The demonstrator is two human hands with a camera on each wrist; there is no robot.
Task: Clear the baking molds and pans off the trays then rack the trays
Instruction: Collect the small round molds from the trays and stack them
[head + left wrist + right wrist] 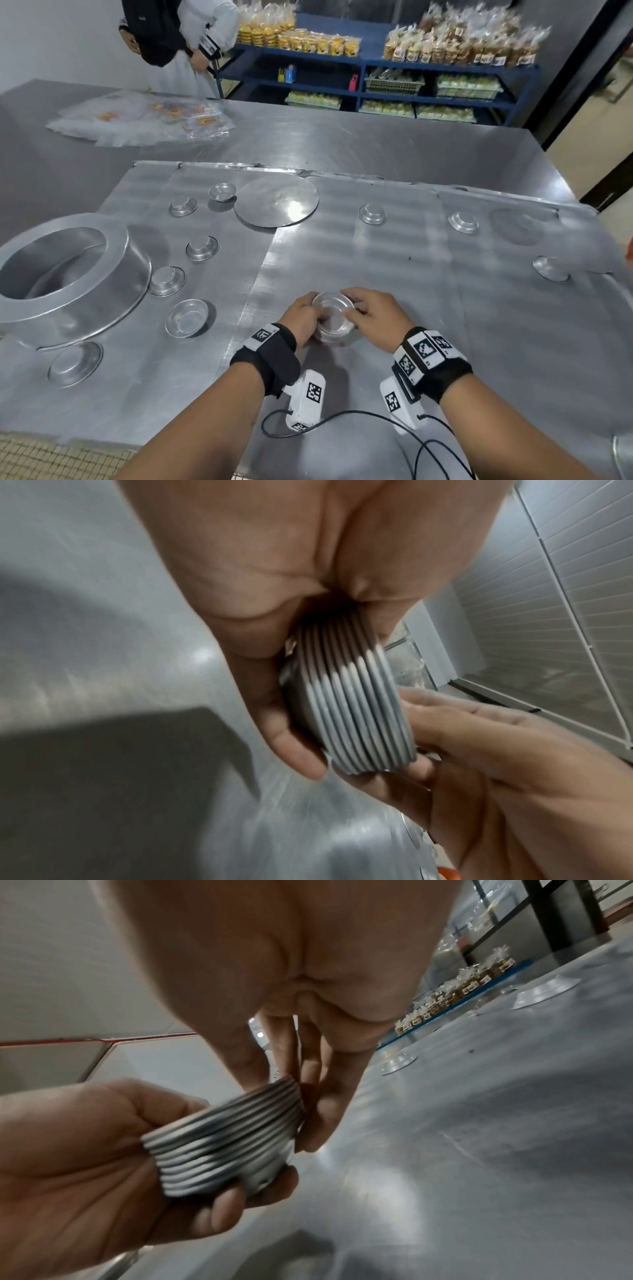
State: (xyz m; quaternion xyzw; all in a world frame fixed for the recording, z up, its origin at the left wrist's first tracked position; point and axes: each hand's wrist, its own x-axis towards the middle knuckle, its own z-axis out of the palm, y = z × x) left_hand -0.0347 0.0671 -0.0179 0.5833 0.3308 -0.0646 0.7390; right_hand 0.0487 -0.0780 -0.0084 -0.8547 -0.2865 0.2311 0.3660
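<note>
Aluminium stack of nested molds cupped from below in left hand, fingers curled under its base; right hand pinching the rims from the other side, just above the middle tray. Left of the stack: single molds scattered beside a ring pan. Beyond the stack: flat round disc, more molds upside down
</note>
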